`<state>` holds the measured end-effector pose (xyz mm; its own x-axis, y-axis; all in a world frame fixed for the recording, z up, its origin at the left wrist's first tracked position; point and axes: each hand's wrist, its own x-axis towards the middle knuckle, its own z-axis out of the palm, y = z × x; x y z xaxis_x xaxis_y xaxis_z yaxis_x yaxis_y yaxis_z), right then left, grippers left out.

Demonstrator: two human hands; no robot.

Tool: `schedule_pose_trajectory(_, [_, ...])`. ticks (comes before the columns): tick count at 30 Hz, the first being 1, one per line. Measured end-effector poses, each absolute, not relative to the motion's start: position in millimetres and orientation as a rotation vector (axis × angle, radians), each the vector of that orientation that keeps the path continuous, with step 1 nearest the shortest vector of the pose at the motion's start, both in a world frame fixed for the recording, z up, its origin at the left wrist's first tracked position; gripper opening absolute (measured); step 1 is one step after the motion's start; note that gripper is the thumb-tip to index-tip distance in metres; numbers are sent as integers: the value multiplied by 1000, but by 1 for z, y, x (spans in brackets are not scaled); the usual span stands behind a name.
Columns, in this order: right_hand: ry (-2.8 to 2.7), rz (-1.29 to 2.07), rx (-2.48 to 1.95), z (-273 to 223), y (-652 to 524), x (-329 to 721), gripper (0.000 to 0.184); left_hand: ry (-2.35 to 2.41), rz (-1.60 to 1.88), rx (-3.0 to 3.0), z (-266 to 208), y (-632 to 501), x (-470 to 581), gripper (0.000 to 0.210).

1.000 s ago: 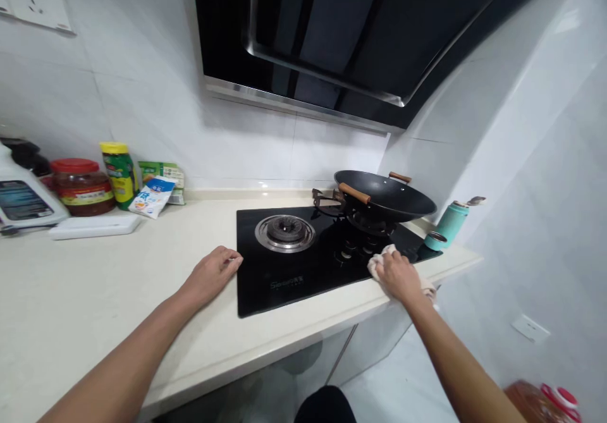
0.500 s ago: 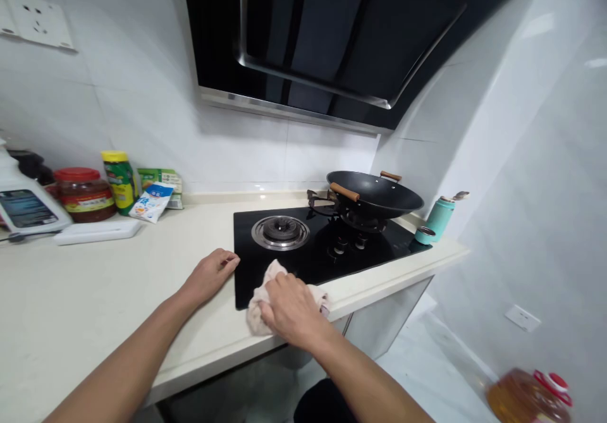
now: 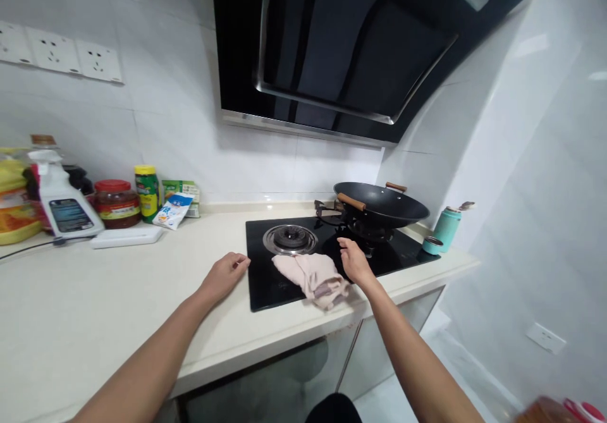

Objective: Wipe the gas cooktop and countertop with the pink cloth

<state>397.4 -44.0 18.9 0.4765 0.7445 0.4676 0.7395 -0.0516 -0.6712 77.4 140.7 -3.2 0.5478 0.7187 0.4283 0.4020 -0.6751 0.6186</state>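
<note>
My left hand (image 3: 226,276) rests on the countertop (image 3: 208,341) at the left edge of the black gas cooktop (image 3: 270,290). Its fingers are loosely bent and hold nothing. A pale pink cloth (image 3: 310,274) lies crumpled on the front of the cooktop, partly over its front edge. Just right of the cloth, my right hand (image 3: 355,262) is over the cooktop near the control knobs, which it partly hides. Its fingers are stretched out, apart from the cloth, with nothing in them. Behind the cloth sits the left burner (image 3: 290,238).
A black wok (image 3: 382,205) with wooden handles stands on the right burner. Beyond it is a turquoise bottle (image 3: 448,228) beside its cup (image 3: 432,245). A spray bottle (image 3: 66,195), a red-lidded jar (image 3: 116,205) and packets (image 3: 174,210) line the left wall. The range hood (image 3: 332,50) hangs above.
My right hand has let go of the cloth and moved right, towards the knobs. The cloth now lies further right on the cooktop. My left hand stays at the cooktop's edge.
</note>
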Motion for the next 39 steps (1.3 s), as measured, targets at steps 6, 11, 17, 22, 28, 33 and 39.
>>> schedule_pose_trajectory(6, [-1676,-115,-2033,8,-56,343,39,914,900,2344,-4,140,77,42])
schedule_pose_trajectory(11, [-1740,-8,-2204,-7,-36,309,47,913,880,2360,-4,137,77,42])
schedule_pose_trajectory(17, [-1474,11,-2351,1,9,335,52,867,840,2370,-5,133,79,39])
schedule_pose_trajectory(22, [-1179,-7,-2498,4,52,371,49,816,796,2389,-5,127,80,36])
schedule_pose_trajectory(28, [-1118,8,-2567,0,95,420,58,728,728,2500,-2,115,85,33])
schedule_pose_trajectory(33, [-1274,24,-2550,-2,142,453,56,736,727,2585,-2,109,88,26])
schedule_pose_trajectory(39, [-1543,91,-2487,0,217,477,57,754,800,2710,-17,118,89,20])
